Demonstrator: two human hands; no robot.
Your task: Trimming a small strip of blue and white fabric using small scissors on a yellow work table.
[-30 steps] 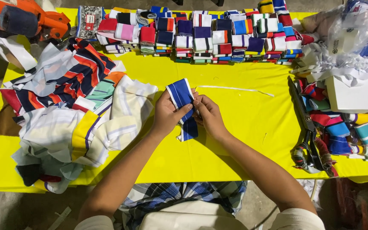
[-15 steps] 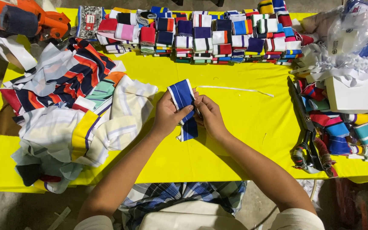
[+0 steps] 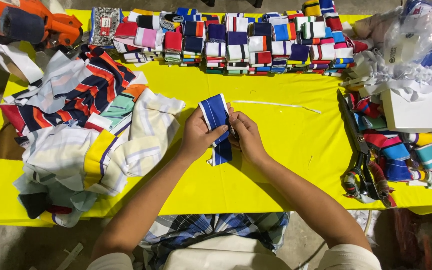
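At the centre of the frame both hands hold a blue strip with white stripes (image 3: 216,122) just above the yellow worktop (image 3: 286,165). The left hand (image 3: 199,134) has its fingers clamped on the strip's edge, thumb across the front to steady it, while the right hand (image 3: 246,136) pinches the opposite edge, as if to fold it.

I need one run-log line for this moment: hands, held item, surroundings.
left hand: holds blue-white striped knit band | right hand: pinches same band | left: loose fabric pile | right: scissors

Ribbed knit cloth strip (image 3: 215,114), matt yellow tablecloth (image 3: 276,165)
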